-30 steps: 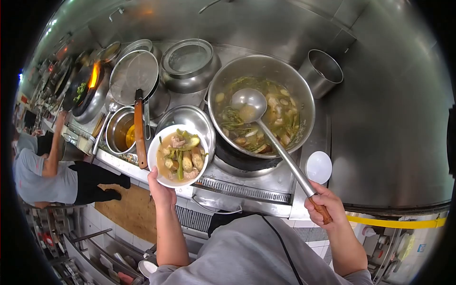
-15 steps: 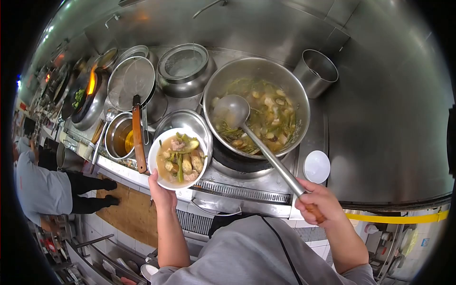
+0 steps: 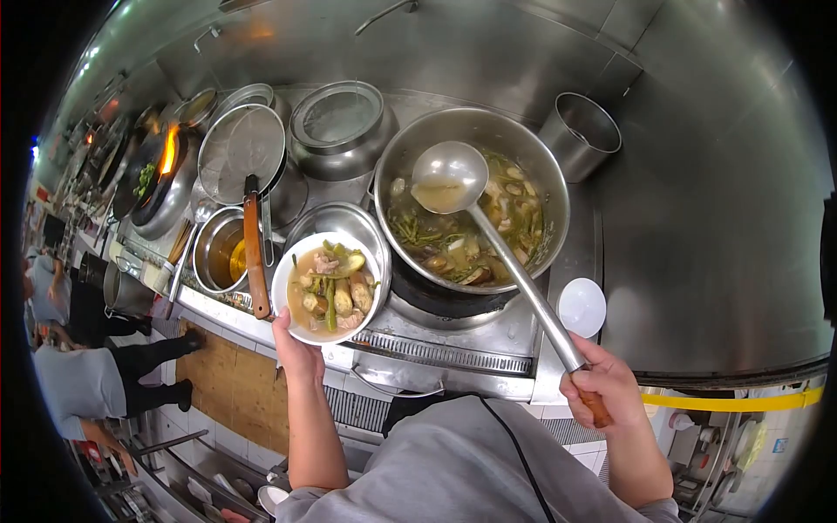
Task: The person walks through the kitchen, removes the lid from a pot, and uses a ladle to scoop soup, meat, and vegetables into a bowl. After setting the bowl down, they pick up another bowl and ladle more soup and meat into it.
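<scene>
My left hand (image 3: 299,350) holds a white bowl (image 3: 281,292) by its lower left edge. Green vegetables, chunks of meat and broth fill the bowl, which is over the front of the stove beside a metal basin (image 3: 336,218). The wooden handle of a large ladle (image 3: 523,283) is gripped in my right hand (image 3: 602,383). Its metal scoop, with a little broth in it, hangs over the big pot (image 3: 558,174) of vegetable and meat stew, seemingly above the surface.
A white bowl (image 3: 581,307) sits right of the pot. Behind it stands a tall metal container (image 3: 582,135). To the left are a strainer (image 3: 241,152), a small pot of yellow liquid (image 3: 209,253) and a flaming wok (image 3: 161,183). Two people (image 3: 83,383) are at far left.
The ladle has risen from the stew, its scoop moving up and right. My right hand has shifted right and slightly down. The people at far left have moved.
</scene>
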`<state>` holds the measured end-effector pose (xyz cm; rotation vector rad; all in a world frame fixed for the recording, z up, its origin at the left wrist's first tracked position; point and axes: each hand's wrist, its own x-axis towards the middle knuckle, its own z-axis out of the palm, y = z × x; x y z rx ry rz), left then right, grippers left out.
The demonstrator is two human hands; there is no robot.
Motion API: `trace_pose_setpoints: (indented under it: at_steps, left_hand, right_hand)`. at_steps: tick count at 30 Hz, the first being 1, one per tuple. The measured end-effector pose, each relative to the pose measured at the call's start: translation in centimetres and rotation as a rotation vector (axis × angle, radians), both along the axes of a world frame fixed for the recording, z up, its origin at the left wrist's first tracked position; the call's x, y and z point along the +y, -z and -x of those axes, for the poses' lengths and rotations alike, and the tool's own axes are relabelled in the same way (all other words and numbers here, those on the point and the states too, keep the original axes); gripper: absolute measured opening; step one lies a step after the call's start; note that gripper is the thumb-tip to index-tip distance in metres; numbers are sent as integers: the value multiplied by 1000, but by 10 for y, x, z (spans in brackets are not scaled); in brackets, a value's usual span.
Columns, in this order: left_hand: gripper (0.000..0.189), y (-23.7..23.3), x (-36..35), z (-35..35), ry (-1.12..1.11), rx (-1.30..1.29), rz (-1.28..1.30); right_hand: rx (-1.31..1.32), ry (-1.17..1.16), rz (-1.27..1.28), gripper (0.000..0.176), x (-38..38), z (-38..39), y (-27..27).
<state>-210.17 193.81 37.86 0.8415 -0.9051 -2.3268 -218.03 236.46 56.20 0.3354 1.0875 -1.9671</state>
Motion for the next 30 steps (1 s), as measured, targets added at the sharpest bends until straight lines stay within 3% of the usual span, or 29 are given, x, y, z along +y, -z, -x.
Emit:
trace_pose_setpoints:
  at_steps: [2, 6, 8, 12, 14, 16, 18, 19, 21, 22, 24, 30]
  left_hand:
    - [62, -2, 1, 1, -6, -4, -8]
    - [62, -3, 2, 1, -12, 1, 11]
    - [62, -1, 2, -1, -3, 6, 15]
    - [62, 3, 2, -2, -18, -19, 0]
    - [62, 5, 0, -3, -14, -32, -6]
    - [62, 12, -2, -5, 9, -6, 24]
    - [63, 14, -3, -5, 6, -12, 31]
    - [65, 14, -3, -5, 2, -18, 38]
    - [64, 13, -3, -5, -6, -29, 29]
    - [63, 14, -2, -5, -15, -39, 20]
    - [63, 15, -2, -5, -23, -50, 13]
    - [61, 17, -4, -5, -25, -64, 1]
  right_hand:
    - [371, -103, -450, 67, -11, -3, 4]
    - [457, -189, -634, 69, -19, 0, 18]
    - [976, -313, -982, 71, -12, 7, 53]
    - [1226, -306, -1188, 70, -27, 42, 67]
    - [1392, -386, -1406, 70, -29, 65, 74]
    - [1415, -391, -1395, 68, -31, 83, 75]
    - [1159, -399, -1152, 68, -36, 93, 72]
    - [1158, -397, -1152, 68, -40, 96, 68]
    - [461, -183, -674, 67, -47, 96, 53]
    - [461, -184, -672, 67, -44, 96, 50]
    - [74, 14, -220, 68, -34, 97, 40]
    - [-51, 36, -90, 67, -8, 68, 25]
